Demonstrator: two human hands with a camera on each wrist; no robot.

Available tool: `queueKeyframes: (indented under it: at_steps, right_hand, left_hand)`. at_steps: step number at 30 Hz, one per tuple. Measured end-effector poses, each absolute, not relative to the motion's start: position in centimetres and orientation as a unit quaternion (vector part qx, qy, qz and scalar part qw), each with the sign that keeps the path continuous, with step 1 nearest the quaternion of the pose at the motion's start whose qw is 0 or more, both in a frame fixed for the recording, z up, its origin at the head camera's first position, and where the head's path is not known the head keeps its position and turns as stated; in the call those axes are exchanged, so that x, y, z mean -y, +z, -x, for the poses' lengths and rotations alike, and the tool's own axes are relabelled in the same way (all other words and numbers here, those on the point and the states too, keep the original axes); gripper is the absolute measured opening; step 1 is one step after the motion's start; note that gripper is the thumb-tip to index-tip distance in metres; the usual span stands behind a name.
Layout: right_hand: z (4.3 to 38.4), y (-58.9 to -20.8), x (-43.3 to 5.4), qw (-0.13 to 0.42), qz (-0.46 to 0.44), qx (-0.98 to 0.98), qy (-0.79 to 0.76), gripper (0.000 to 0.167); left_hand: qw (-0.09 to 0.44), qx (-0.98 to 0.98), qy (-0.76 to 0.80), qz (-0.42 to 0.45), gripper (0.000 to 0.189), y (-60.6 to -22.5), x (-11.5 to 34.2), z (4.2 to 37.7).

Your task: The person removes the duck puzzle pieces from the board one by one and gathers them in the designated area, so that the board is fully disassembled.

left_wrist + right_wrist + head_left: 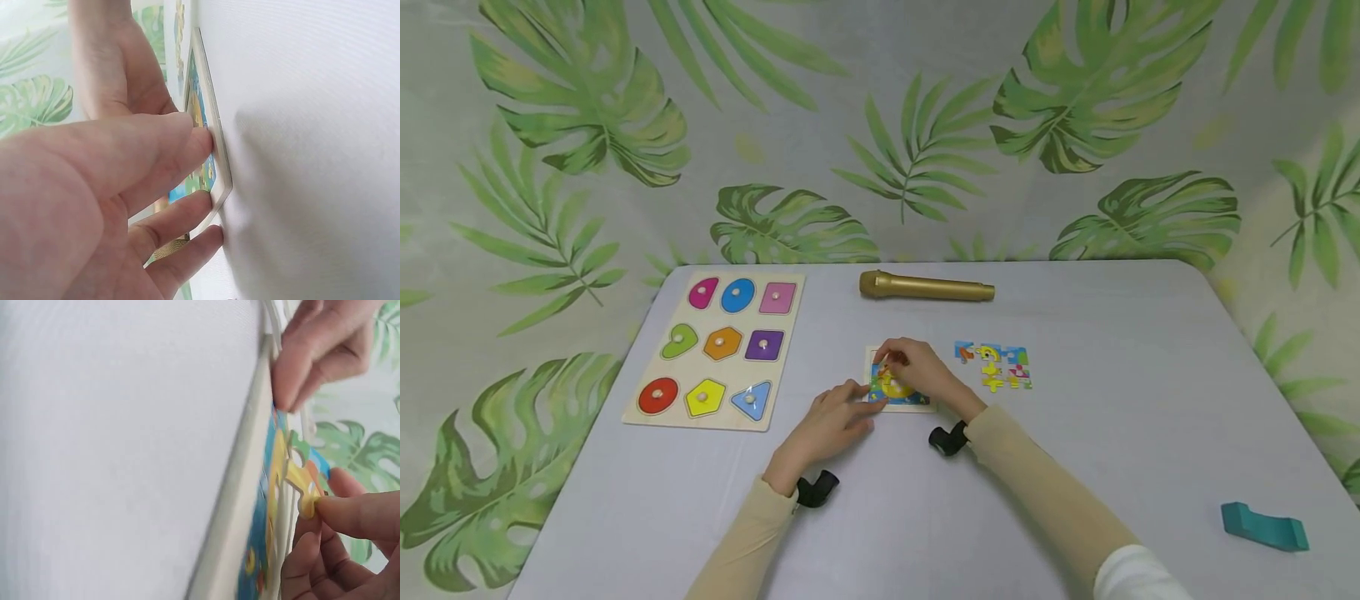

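Note:
A small jigsaw puzzle in a pale wooden tray [917, 409] lies mid-table, its lower part filled with blue and yellow pieces. My right hand [927, 372] is over its upper part. In the right wrist view that hand pinches a jigsaw piece [302, 481], yellow, green and blue, between thumb and finger, tilted just above the tray. My left hand [833, 423] rests at the tray's left side, fingers fairly straight; its fingertips [201, 139] touch the rim and the picture. To the right lie several loose jigsaw pieces [991, 353], grouped close together.
On the left lies a wooden shape board [715, 321] with several coloured knobbed shapes. A gold microphone [925, 287] lies behind the puzzle. Near the right edge sits a teal curved block [1262, 527]. A leaf-patterned curtain [917, 167] hangs behind the table.

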State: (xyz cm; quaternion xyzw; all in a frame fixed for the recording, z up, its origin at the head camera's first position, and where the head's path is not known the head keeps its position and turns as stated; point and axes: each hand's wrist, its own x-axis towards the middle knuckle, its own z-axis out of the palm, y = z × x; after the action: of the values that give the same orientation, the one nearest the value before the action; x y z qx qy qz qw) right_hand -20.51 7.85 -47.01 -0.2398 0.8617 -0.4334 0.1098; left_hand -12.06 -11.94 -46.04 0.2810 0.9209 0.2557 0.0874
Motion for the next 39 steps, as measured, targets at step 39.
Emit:
queueKeyframes:
  at_steps: [39]
  right_hand:
    - [19.7, -46.8, -19.1, 0.09, 0.18, -0.9, -0.387, 0.008]
  left_hand:
    - [0.092, -0.921, 0.271, -0.264, 0.033, -46.5, 11.8, 12.1]
